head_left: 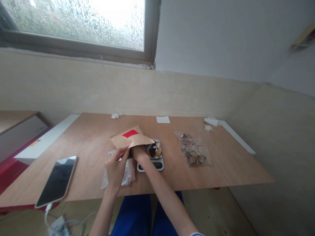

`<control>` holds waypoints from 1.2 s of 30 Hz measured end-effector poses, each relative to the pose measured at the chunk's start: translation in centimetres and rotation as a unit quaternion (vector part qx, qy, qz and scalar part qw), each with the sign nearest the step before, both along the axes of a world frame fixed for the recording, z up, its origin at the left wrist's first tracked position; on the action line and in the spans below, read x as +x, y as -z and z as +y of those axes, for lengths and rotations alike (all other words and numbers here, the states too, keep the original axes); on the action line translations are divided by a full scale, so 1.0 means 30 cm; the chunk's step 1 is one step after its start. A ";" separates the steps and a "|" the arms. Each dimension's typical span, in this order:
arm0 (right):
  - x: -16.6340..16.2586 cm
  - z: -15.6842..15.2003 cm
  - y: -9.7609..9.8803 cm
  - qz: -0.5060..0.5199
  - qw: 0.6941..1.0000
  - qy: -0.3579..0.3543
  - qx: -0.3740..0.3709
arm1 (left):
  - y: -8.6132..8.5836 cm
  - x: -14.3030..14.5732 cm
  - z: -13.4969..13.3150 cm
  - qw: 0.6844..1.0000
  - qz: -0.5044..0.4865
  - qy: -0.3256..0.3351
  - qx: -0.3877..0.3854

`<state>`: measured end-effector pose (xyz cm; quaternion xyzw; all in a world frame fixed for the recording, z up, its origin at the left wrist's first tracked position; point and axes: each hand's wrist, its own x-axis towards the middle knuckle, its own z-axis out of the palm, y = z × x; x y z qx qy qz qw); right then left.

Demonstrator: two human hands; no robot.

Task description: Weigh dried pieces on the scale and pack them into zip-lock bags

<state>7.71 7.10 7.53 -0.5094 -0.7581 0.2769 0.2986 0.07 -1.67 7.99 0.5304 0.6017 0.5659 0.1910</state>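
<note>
A brown paper bag [131, 137] with a red label lies tilted over a small kitchen scale [157, 165] near the middle of the wooden table [221, 170]. My left hand [115, 167] pinches the bag's lower edge. My right hand [138, 152] is pushed inside the bag's mouth, so its fingers are hidden. Dark dried slices [155, 150] sit on the scale's platform beside the bag's opening. A clear plastic bag [129, 175] lies under my left hand.
Filled clear bags [194, 152] of dried slices lie to the right. A phone [57, 180] rests at the left front edge, with a cable hanging below. White scraps [162, 119] and crumpled paper [211, 122] lie at the far edge by the tiled wall.
</note>
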 end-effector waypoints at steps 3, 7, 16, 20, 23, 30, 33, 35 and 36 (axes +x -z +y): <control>0.021 -0.033 -0.039 -0.075 0.997 0.021 0.014 | -0.004 -0.004 0.000 1.000 0.009 -0.006 0.000; 0.069 -0.106 -0.078 -0.106 0.994 0.016 0.017 | -0.012 -0.016 0.002 1.000 0.010 -0.009 0.004; 0.179 -0.252 -0.113 0.139 0.985 0.079 0.062 | -0.018 -0.021 0.004 1.000 0.023 -0.014 -0.008; 0.235 -0.274 -0.111 0.354 0.929 0.098 -0.052 | -0.029 -0.020 0.004 0.999 0.033 -0.019 -0.010; 0.292 -0.272 -0.074 0.472 0.867 0.111 -0.117 | -0.039 -0.024 0.003 0.999 0.022 -0.024 -0.011; 0.423 -0.176 0.101 0.375 0.876 0.305 -0.018 | -0.055 -0.057 0.005 0.997 0.030 -0.073 -0.017; 0.428 -0.122 0.152 0.270 0.914 0.303 0.020 | -0.056 -0.075 0.007 0.995 0.041 -0.091 -0.025; 0.415 -0.095 0.165 0.212 0.939 0.269 0.036 | -0.057 -0.084 0.006 0.994 0.045 -0.098 -0.026; 0.409 -0.086 0.168 0.183 0.948 0.256 0.042 | -0.057 -0.087 0.004 0.994 0.045 -0.098 -0.026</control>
